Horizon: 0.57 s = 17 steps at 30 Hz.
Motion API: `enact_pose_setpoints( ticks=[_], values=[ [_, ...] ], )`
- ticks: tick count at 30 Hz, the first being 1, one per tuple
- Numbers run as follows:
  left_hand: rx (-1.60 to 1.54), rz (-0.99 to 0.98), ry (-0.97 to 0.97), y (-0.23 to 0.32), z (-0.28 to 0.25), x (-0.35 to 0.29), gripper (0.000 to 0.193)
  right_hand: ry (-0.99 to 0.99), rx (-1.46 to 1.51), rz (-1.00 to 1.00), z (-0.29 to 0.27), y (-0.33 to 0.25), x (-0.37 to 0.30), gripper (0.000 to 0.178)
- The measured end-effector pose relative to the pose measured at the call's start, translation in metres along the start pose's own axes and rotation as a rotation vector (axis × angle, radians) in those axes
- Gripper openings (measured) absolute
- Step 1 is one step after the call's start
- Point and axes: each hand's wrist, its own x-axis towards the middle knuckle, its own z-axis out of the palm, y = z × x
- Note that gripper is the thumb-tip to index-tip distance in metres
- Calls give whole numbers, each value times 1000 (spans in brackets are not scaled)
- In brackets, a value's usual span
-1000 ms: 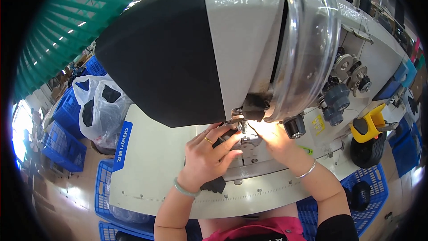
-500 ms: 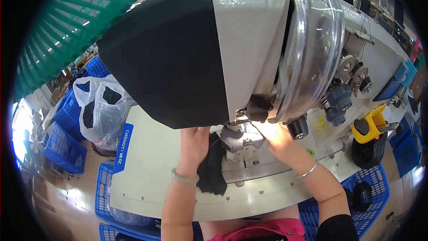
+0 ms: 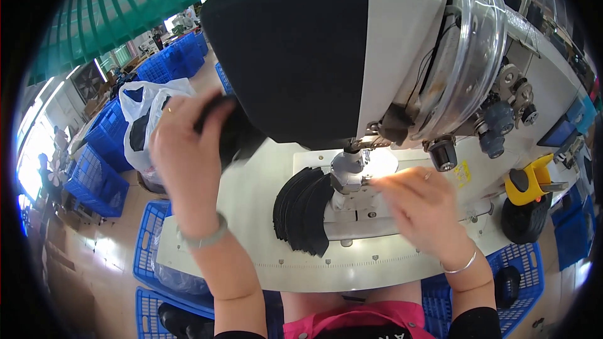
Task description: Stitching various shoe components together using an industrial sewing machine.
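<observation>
My left hand point(image 3: 188, 141) is raised left of the sewing machine head point(image 3: 289, 56), closed round a dark, motion-blurred piece of black fabric point(image 3: 242, 133). A stack of curved black fabric pieces point(image 3: 303, 210) lies fanned on the pale table, just left of the machine's small grey sewing arm point(image 3: 348, 172). My right hand point(image 3: 424, 207) is right of that arm under the bright work light, fingers stretched toward it; I see nothing held in them. The fingertips are blurred in the glare.
A white plastic bag point(image 3: 139, 122) with black pieces stands beyond the table's left end. Blue crates point(image 3: 147, 245) sit beneath the table edge and at left. A green slatted basket point(image 3: 138, 9) overhangs the upper left. A yellow holder point(image 3: 529, 179) is at the right.
My left hand has moved from under the machine head up and left, with black fabric in it. My right hand has drawn back right. The view has shifted; more of the fabric stack shows.
</observation>
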Motion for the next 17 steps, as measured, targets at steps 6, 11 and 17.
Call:
enact_pose_setpoints(
  ticks=[6,11,17],
  values=[
    [-46,162,-425,76,-37,-44,19,-38,798,230,13,-40,34,26],
    [-735,-228,-757,57,-23,-65,23,-342,1182,315,15,-11,11,26],
    [-1531,-665,-888,54,16,-103,28,-307,1525,403,23,0,-17,30]
  ],
)
